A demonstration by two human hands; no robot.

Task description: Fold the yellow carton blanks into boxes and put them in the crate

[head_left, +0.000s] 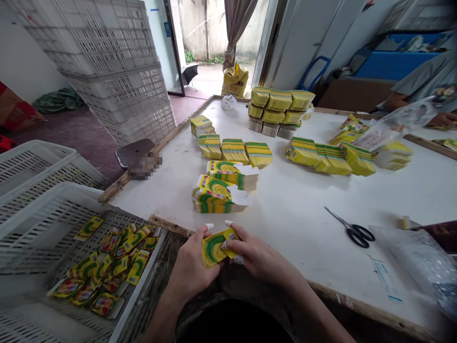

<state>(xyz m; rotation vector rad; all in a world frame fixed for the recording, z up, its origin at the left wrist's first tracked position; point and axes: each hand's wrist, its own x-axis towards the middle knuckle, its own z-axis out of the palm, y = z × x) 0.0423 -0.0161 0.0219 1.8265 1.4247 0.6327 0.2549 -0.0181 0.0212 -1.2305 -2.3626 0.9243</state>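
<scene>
Between my two hands, just over the table's front edge, is a small yellow-and-green printed carton (213,248). My left hand (191,259) grips its left side, thumb underneath or behind it. My right hand (252,250) pinches its right end, where a barcode shows. White covers sit on several fingertips. Just beyond my hands lies a stack of flat cartons (217,193), with a second stack (233,174) behind it. To my left, a white plastic crate (150,271) holds many loose yellow cartons (110,257).
Rows of bundled cartons (235,151) stand farther back, with a taller pile (280,107) behind. Black-handled scissors (357,234) and clear plastic wrap (417,267) lie to the right. Stacked white crates (121,71) rise at the left. Another person (428,81) is at the far right.
</scene>
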